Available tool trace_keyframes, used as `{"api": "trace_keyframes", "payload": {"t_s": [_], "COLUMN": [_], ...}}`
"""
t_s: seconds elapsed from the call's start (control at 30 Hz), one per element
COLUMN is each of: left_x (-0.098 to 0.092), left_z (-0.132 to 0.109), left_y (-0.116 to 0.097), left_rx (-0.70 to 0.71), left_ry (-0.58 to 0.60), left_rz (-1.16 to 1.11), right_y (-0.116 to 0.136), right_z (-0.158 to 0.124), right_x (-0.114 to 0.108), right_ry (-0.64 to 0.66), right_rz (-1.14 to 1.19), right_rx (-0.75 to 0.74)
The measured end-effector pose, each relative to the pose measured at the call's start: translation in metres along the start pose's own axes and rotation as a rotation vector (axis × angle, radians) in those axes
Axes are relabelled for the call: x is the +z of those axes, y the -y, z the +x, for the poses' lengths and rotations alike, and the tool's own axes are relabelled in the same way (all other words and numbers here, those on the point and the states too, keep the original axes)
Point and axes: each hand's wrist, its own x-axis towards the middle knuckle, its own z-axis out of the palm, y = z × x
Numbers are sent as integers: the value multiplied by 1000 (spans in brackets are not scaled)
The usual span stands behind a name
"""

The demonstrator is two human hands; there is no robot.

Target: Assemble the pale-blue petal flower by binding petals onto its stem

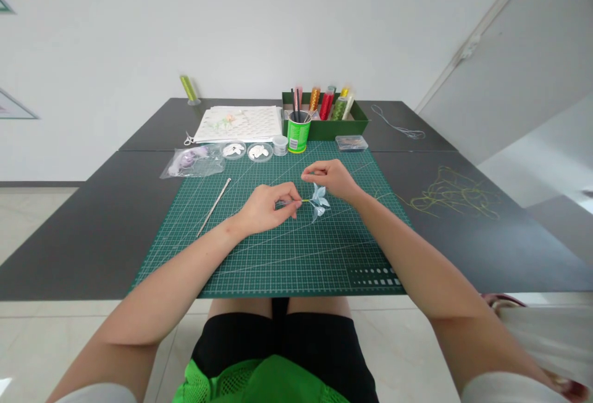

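Over the middle of a green cutting mat [287, 254], my left hand [266, 206] is closed in a pinch on the yellow-green stem of a small pale blue flower [319, 202]. My right hand [331, 178] is just above and right of the flower, its fingers pinched together on something thin that I cannot make out, perhaps thread. The flower's petals hang between the two hands, just above the mat.
A metal rod [214, 206] lies at the mat's left. Behind are a plastic bag [194, 162], two small dishes [246, 151], a green cup [298, 132], a green box of thread spools [327, 120], paper sheets [238, 123], and loose yellow-green thread [447, 196] on the dark table at right.
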Motion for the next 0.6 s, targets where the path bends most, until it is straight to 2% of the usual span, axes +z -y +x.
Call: {"api": "trace_keyframes", "payload": {"t_s": [0.13,0.37,0.47,0.6], "left_x": [0,-14,-20,-22], "left_z": [2,11,13,14], "left_y": [2,16,27,37], "left_rx": [-41,-137,-151,-160], "left_ry": [-167,-460,-525,-538], "left_rz": [-100,-73,-7,80], "right_y": [-5,0,10,25], "right_z": [0,-4,-8,-15], "right_x": [9,17,17,19], "right_ry": [124,139,129,71], "right_rz": [115,49,3,-6], "right_rx": [48,-83,-156,-209]}}
